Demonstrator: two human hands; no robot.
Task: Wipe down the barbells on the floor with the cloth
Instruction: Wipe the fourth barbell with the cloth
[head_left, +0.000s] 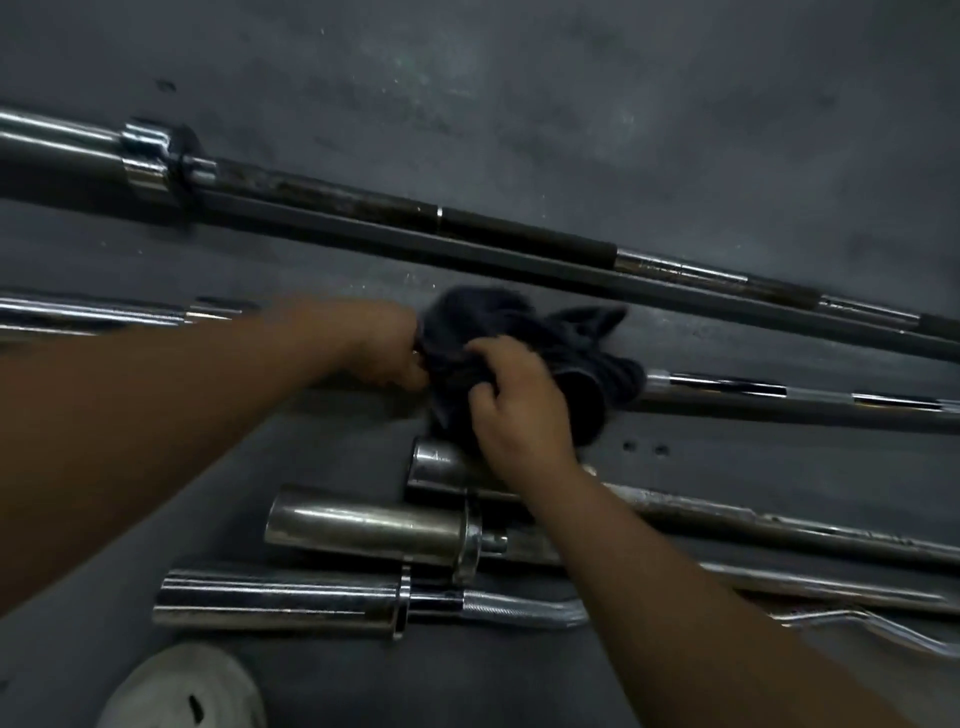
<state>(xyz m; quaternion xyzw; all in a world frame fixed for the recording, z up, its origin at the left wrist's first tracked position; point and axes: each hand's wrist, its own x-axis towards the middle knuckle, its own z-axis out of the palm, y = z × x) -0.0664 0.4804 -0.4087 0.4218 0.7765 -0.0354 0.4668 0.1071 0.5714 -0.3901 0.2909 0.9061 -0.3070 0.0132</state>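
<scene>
Gripping a dark cloth (576, 358), the left hand (387, 345) and right hand (519, 415) sat over a chrome barbell (727, 387).
The left pinched its edge and the right's fingers curled into its bunched middle. The cloth covered part of that barbell, which lay on the grey floor (571, 104) between a long dark barbell (363, 200) and three nearer barbells (363, 525).

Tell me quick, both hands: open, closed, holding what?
Left hand: closed, gripping the dark cloth.
Right hand: closed, gripping the same cloth.
</scene>
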